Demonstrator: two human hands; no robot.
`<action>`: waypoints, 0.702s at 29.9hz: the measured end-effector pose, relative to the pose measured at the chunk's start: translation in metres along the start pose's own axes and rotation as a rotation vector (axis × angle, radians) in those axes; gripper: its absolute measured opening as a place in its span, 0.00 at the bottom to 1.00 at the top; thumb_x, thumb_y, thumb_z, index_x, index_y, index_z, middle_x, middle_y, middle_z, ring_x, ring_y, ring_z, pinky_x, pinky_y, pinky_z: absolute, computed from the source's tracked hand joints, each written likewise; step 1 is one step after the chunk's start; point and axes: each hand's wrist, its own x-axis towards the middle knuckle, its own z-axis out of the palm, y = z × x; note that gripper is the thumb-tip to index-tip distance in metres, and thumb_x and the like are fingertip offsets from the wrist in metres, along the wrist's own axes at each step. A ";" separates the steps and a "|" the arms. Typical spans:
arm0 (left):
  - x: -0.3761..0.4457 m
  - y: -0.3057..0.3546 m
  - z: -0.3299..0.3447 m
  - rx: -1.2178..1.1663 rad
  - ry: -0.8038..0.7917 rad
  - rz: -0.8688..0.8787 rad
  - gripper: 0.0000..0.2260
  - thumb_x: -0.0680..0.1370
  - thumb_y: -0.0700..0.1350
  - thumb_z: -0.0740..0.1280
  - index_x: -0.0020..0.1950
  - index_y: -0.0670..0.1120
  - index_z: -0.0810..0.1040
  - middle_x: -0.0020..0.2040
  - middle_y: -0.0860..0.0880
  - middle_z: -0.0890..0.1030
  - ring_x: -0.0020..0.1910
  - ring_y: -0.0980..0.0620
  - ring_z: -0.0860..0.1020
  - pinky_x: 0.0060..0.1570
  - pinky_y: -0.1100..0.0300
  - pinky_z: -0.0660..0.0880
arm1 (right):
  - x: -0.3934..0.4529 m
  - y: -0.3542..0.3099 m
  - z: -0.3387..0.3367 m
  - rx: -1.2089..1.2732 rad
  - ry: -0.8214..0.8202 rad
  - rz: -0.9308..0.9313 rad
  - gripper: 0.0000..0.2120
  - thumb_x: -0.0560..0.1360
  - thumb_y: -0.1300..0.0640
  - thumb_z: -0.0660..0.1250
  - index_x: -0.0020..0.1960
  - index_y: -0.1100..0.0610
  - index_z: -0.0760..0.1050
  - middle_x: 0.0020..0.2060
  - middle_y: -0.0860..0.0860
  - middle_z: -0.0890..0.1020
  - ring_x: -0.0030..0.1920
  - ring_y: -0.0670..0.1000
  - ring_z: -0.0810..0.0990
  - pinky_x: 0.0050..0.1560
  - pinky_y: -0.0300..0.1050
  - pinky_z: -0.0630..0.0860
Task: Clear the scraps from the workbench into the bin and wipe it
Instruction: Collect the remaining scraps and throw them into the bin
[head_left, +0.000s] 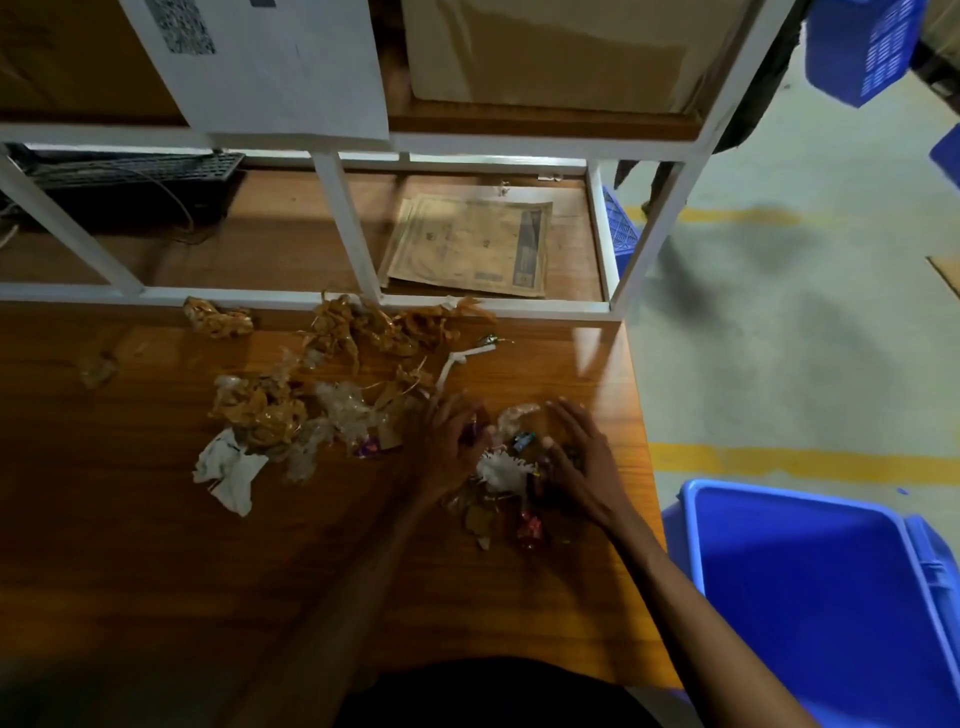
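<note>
The bin (810, 587) runs off the right and bottom edges. The left hand (451, 447) and right hand (582, 462) are blurred and cover part of the scraps (506, 470) between them; whether either grips anything cannot be told. The keyboard (130, 171) sits half hidden behind the rack (348, 223). The basket (860, 47) is cut by the top edge.

No legible text, brand or number anywhere. On the white sheet (270, 67) hanging from the white shelf frame (519, 143), only a blurred black-and-white code patch near its top left, not decodable. Below that frame, on the brown paper stack (470, 247), faint printed blocks and a dark strip along its right edge, too soft to read. Wrappers among the scraps (527, 527) too small for any print.
</note>
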 end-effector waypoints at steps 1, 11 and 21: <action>-0.007 0.000 -0.003 0.038 0.065 0.003 0.24 0.79 0.67 0.57 0.72 0.59 0.74 0.79 0.52 0.65 0.80 0.44 0.56 0.77 0.38 0.50 | -0.012 0.005 0.002 -0.017 0.026 0.024 0.30 0.81 0.34 0.57 0.80 0.41 0.60 0.82 0.42 0.58 0.81 0.48 0.55 0.78 0.59 0.57; -0.061 0.048 0.010 -0.365 0.041 -0.059 0.25 0.81 0.63 0.58 0.75 0.54 0.71 0.77 0.55 0.67 0.74 0.57 0.65 0.68 0.54 0.70 | -0.018 0.000 0.053 -0.145 -0.026 0.051 0.34 0.82 0.34 0.44 0.84 0.46 0.48 0.83 0.46 0.51 0.82 0.46 0.44 0.80 0.59 0.36; -0.046 -0.018 -0.012 -0.073 0.273 -0.183 0.29 0.80 0.68 0.55 0.75 0.54 0.69 0.78 0.44 0.66 0.78 0.40 0.61 0.74 0.36 0.58 | -0.006 0.001 0.042 -0.093 0.018 0.096 0.38 0.79 0.28 0.46 0.84 0.46 0.48 0.83 0.47 0.50 0.83 0.49 0.44 0.80 0.59 0.41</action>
